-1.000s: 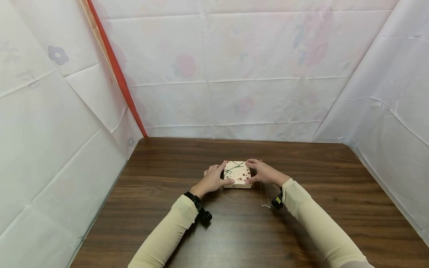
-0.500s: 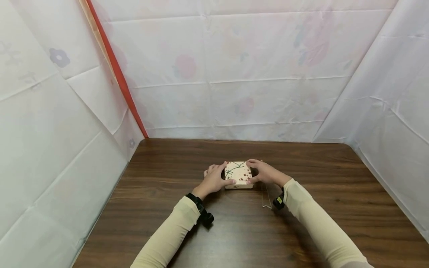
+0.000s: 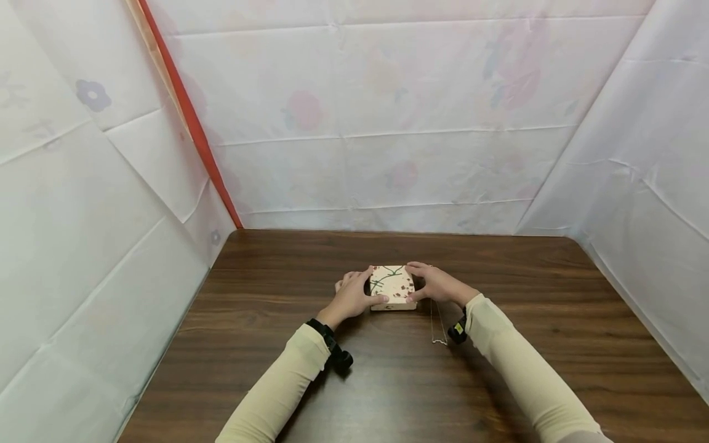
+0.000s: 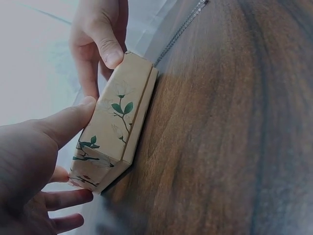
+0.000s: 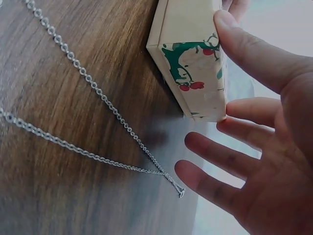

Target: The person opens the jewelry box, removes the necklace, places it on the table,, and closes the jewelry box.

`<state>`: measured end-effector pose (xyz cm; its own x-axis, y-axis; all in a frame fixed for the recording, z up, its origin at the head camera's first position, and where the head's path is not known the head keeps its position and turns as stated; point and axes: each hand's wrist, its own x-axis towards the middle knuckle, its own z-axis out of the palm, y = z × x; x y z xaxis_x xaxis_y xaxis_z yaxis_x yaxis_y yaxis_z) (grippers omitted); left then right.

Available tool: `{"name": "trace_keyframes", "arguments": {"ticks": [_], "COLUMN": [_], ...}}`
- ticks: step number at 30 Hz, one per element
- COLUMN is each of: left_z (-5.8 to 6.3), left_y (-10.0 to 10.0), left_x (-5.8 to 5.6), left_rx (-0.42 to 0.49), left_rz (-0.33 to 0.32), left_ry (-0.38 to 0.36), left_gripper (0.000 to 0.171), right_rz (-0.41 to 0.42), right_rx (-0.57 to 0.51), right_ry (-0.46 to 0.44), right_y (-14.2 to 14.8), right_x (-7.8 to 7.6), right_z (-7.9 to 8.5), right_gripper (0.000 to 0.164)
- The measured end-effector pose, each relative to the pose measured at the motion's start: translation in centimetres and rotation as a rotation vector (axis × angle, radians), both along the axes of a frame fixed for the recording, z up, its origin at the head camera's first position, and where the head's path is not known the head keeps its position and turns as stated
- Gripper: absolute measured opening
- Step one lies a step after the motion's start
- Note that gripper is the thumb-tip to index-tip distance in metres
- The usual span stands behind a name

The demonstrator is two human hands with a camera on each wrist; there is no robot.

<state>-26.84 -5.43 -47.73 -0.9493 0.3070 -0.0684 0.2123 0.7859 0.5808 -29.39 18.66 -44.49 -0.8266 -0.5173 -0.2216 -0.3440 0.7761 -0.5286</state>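
A small cream box (image 3: 392, 286), printed with green stems and red blossoms, lies flat on the table with its lid on. My left hand (image 3: 350, 301) grips its left side, thumb on the near edge and a finger at the far corner. On the opposite side my right hand (image 3: 439, 286) holds it likewise between thumb and fingers. A seam below the lid (image 4: 115, 105) shows in the left wrist view. Right of the box a silver chain necklace (image 5: 88, 78) is stretched out on the wood, partly under my right hand in the head view.
The brown wood-grain table (image 3: 266, 344) meets white printed sheeting (image 3: 354, 172) at the back and both sides. A red strip (image 3: 191, 117) runs down the left corner. Black camera straps sit on both wrists.
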Motion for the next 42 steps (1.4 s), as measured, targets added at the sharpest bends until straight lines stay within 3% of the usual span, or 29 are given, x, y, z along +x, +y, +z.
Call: {"name": "trace_keyframes", "arguments": {"ticks": [22, 28, 42], "left_z": [0.3, 0.6, 1.1], "left_y": [-0.3, -0.3, -0.6], "left_x": [0.3, 0.4, 0.6], "left_rx": [0.055, 0.057, 0.086], "left_rz": [0.0, 0.003, 0.004], "left_ry": [-0.005, 0.006, 0.015], "left_gripper": [0.088, 0.085, 0.073], "right_rz": [-0.001, 0.003, -0.045], "right_rx": [-0.041, -0.06, -0.089], "right_ry": [0.034, 0.077, 0.088], "right_y": [-0.3, -0.1, -0.1], "right_x": [0.7, 0.9, 1.6], "right_z": [0.1, 0.2, 0.7], "right_gripper": [0.081, 0.071, 0.07]}}
